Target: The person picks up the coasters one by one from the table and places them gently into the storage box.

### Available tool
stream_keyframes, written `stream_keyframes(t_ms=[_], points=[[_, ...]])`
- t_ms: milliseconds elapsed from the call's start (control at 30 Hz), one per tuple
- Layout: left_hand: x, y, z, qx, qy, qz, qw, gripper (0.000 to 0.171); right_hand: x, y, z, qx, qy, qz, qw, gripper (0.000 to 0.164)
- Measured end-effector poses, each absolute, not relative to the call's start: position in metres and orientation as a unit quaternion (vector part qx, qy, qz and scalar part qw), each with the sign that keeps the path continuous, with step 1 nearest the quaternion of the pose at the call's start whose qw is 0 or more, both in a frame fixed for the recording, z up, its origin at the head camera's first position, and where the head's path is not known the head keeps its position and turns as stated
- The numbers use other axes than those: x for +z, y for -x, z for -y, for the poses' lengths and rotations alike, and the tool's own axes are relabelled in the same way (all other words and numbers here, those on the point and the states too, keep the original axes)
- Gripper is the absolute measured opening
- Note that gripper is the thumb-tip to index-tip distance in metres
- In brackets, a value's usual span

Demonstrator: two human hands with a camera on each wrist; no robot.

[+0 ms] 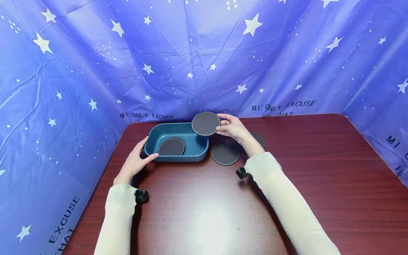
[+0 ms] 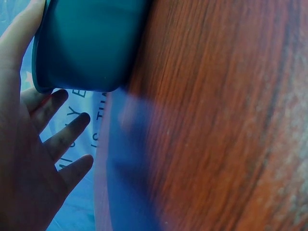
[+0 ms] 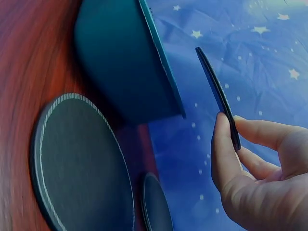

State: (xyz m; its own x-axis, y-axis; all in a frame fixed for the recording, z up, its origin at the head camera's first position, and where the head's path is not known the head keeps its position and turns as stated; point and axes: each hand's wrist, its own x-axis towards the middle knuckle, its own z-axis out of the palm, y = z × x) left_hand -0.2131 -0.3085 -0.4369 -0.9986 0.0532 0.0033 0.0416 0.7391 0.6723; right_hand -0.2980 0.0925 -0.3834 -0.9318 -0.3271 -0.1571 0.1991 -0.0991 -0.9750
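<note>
A round dark coaster (image 1: 205,123) with pale edge stitching is pinched between the thumb and fingers of my right hand (image 1: 234,128), raised over the right end of a teal rectangular tub (image 1: 181,158). In the right wrist view the held coaster (image 3: 216,91) appears nearly edge-on. Inside the tub, toward its left, lie stacked coasters (image 1: 171,146). My left hand (image 1: 135,161) touches the tub's left end, its thumb at the front rim. The left wrist view shows several of its fingers (image 2: 70,137) straight and spread, apart from the tub wall.
Right of the tub a coaster (image 1: 225,153) lies flat on the dark red wooden table (image 1: 306,177). Another coaster (image 1: 257,140) behind it is partly hidden by my right wrist. A blue star-patterned curtain (image 1: 197,53) hangs along the table's back and sides.
</note>
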Motion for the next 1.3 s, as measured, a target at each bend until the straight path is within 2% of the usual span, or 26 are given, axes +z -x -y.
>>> stream_keyframes(t_ms=[667, 933, 1300], points=[[-0.438, 0.213, 0.307, 0.364, -0.033, -0.931, -0.003, 0.095, -0.391, 0.290, 0.003, -0.730, 0.056, -0.650, 0.204, 0.067], [-0.436, 0.212, 0.307, 0.364, -0.033, -0.931, -0.004, 0.095, -0.401, 0.288, 0.029, -0.722, 0.053, -0.655, 0.217, 0.065], [-0.437, 0.211, 0.307, 0.366, -0.033, -0.930, -0.002, 0.094, -0.410, 0.284, 0.045, -0.664, 0.052, -0.698, 0.264, 0.059]])
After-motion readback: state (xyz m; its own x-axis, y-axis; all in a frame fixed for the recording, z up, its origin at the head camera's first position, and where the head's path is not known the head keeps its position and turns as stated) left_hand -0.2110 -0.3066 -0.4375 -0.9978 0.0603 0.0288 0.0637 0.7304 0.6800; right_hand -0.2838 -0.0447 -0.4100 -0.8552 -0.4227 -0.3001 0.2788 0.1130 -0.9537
